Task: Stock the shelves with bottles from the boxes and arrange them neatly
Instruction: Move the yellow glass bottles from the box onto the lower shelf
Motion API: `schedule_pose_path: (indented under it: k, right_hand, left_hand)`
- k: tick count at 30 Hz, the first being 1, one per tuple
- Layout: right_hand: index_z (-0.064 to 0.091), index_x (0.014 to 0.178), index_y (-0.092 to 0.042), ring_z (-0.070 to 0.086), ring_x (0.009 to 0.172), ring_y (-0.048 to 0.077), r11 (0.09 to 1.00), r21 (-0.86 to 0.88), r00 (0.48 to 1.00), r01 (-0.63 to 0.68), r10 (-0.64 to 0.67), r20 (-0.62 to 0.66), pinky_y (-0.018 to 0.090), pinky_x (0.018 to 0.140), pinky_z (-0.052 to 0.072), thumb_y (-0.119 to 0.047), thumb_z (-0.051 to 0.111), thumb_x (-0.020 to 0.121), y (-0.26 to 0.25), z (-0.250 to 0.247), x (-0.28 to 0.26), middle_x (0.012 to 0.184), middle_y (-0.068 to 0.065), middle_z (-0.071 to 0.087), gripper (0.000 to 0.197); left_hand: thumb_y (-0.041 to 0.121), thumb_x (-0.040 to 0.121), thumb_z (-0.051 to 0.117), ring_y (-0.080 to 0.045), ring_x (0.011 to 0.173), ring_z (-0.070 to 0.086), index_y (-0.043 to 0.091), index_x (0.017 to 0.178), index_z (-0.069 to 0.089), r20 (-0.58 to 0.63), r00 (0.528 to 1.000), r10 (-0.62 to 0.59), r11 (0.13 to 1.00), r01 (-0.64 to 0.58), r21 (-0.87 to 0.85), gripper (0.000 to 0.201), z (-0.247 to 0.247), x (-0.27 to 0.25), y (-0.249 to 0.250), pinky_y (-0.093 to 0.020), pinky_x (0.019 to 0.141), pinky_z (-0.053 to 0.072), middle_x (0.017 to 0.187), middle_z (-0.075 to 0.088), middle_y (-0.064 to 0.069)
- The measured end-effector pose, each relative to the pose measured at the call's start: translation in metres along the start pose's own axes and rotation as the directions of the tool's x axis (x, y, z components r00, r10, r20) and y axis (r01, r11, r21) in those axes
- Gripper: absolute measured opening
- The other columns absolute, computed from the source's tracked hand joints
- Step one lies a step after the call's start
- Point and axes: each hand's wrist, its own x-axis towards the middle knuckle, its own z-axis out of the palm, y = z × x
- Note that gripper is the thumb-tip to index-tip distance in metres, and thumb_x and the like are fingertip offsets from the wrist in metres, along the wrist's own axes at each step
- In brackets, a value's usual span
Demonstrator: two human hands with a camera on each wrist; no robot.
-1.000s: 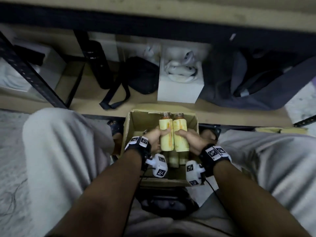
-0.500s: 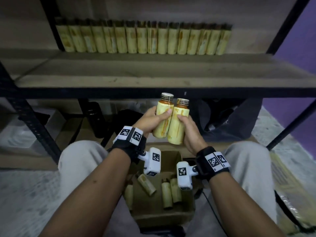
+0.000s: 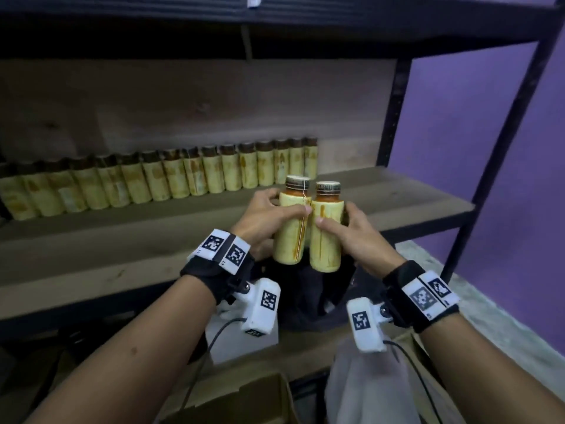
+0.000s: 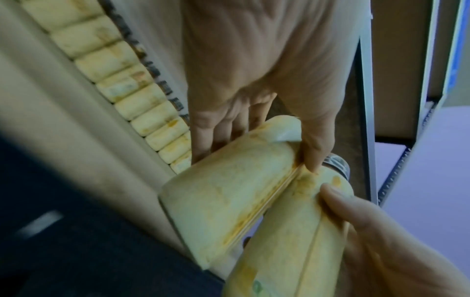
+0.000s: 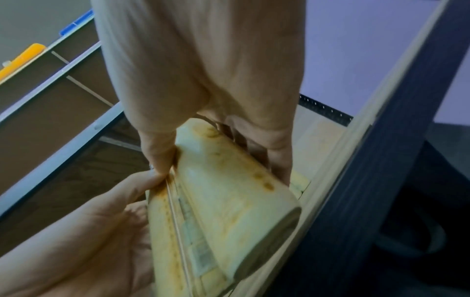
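Standing upright side by side and touching, two yellow bottles fill the centre of the head view: the left bottle (image 3: pixel 291 223) and the right bottle (image 3: pixel 326 231), each with a ribbed metal cap and orange stains down its label. The left hand (image 3: pixel 262 221) wraps its grip around the left bottle, thumb across the front; the right hand (image 3: pixel 351 232) grasps the right bottle the same way, and the two thumbs nearly meet at the seam between the bottles. Both bottles are held in the air just in front of the wooden shelf (image 3: pixel 397 200), at its front edge, toward the right end. At the back of that shelf, from the left edge of the frame to about the middle, stands a long row of bottles (image 3: pixel 171 182), all upright and packed together. Dark metal uprights frame the shelf at the right, with a purple wall (image 3: pixel 458 148) behind. At the bottom of the frame sits an open cardboard box (image 3: pixel 244 402).
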Motion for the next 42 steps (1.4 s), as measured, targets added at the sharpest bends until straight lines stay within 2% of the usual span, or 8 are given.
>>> schedule_pose_path:
  k: [3, 7, 11, 14, 19, 28, 33, 42]
  right_hand:
    - [0.054, 0.121, -0.015, 0.070, 0.098, 0.006, 0.988, -0.147, 0.999, 0.039, -0.044, -0.032, 0.023, 0.079, 0.057, -0.020, 0.076, 0.085, -0.007, -0.033, 0.020, 0.110, 0.000, 0.071, 0.042]
    - [0.059, 0.113, -0.017, 0.065, 0.089, 0.002, 0.907, -0.420, 0.996, 0.025, -0.061, -0.072, 0.010, 0.065, 0.050, -0.026, 0.082, 0.078, -0.011, -0.072, 0.059, 0.102, -0.007, 0.069, 0.042]
    - [0.062, 0.106, -0.018, 0.065, 0.081, -0.001, 0.870, -0.492, 0.995, -0.022, -0.028, -0.095, 0.009, 0.059, 0.046, -0.029, 0.085, 0.073, -0.005, -0.104, 0.108, 0.095, -0.006, 0.069, 0.042]
    - [0.066, 0.101, -0.019, 0.067, 0.075, -0.004, 0.868, -0.495, 0.993, -0.041, -0.021, -0.119, 0.011, 0.059, 0.048, -0.026, 0.086, 0.072, 0.003, -0.121, 0.145, 0.089, -0.007, 0.072, 0.036]
    - [0.066, 0.085, -0.028, 0.066, 0.070, -0.007, 0.840, -0.537, 0.986, -0.073, -0.022, -0.168, 0.006, 0.053, 0.046, -0.019, 0.087, 0.071, 0.018, -0.146, 0.207, 0.078, -0.013, 0.069, 0.027]
    - [0.071, 0.098, -0.014, 0.066, 0.088, 0.017, 0.752, -0.609, 0.948, -0.251, 0.063, -0.312, 0.035, 0.081, 0.058, -0.029, 0.088, 0.068, 0.046, -0.183, 0.327, 0.093, 0.002, 0.070, 0.037]
    - [0.072, 0.092, -0.010, 0.068, 0.078, 0.019, 0.743, -0.609, 0.926, -0.277, 0.037, -0.376, 0.038, 0.073, 0.062, -0.026, 0.090, 0.066, 0.055, -0.190, 0.386, 0.086, 0.006, 0.071, 0.035]
    - [0.073, 0.090, -0.003, 0.073, 0.080, 0.027, 0.836, -0.445, 0.901, -0.322, 0.126, -0.416, 0.041, 0.073, 0.063, -0.016, 0.089, 0.065, 0.078, -0.179, 0.439, 0.091, 0.014, 0.074, 0.032]
  left_hand:
    - [0.020, 0.068, 0.086, -0.007, 0.080, 0.072, 0.020, 0.100, 0.068, 0.071, 0.995, 0.072, 0.971, -0.086, 0.224, 0.036, 0.015, 0.041, 0.012, -0.018, 0.059, 0.055, 0.089, 0.075, 0.005]
    - [0.032, 0.059, 0.089, -0.007, 0.084, 0.067, 0.019, 0.093, 0.069, 0.119, 0.989, 0.089, 0.835, -0.139, 0.533, 0.042, 0.032, 0.100, 0.024, -0.026, 0.073, 0.055, 0.089, 0.072, 0.007]
    - [0.039, 0.057, 0.087, -0.010, 0.072, 0.065, 0.018, 0.077, 0.071, 0.171, 0.980, 0.102, 0.692, -0.194, 0.696, 0.033, 0.051, 0.159, 0.028, -0.026, 0.057, 0.050, 0.075, 0.070, 0.006]
    - [0.042, 0.056, 0.088, -0.011, 0.073, 0.063, 0.016, 0.078, 0.066, 0.140, 0.975, 0.170, 0.604, -0.215, 0.767, 0.041, 0.062, 0.204, 0.024, -0.026, 0.055, 0.046, 0.075, 0.067, 0.007]
    - [0.040, 0.059, 0.090, -0.021, 0.086, 0.064, 0.013, 0.096, 0.064, 0.101, 0.984, 0.144, 0.566, -0.165, 0.807, 0.053, 0.083, 0.279, 0.010, -0.039, 0.078, 0.056, 0.093, 0.067, 0.000]
    - [0.046, 0.054, 0.089, -0.020, 0.073, 0.063, 0.013, 0.084, 0.068, 0.108, 0.971, 0.213, 0.455, -0.196, 0.869, 0.050, 0.095, 0.401, -0.008, -0.028, 0.061, 0.048, 0.083, 0.069, -0.002]
    - [0.044, 0.058, 0.086, -0.014, 0.052, 0.052, 0.016, 0.067, 0.055, 0.022, 0.971, 0.240, 0.437, -0.128, 0.890, 0.043, 0.097, 0.447, -0.022, -0.018, 0.040, 0.030, 0.066, 0.059, -0.002]
    - [0.031, 0.071, 0.081, -0.014, 0.048, 0.041, 0.016, 0.063, 0.045, -0.019, 0.965, 0.263, 0.349, -0.076, 0.934, 0.040, 0.097, 0.477, -0.035, -0.019, 0.041, 0.025, 0.061, 0.046, -0.001]
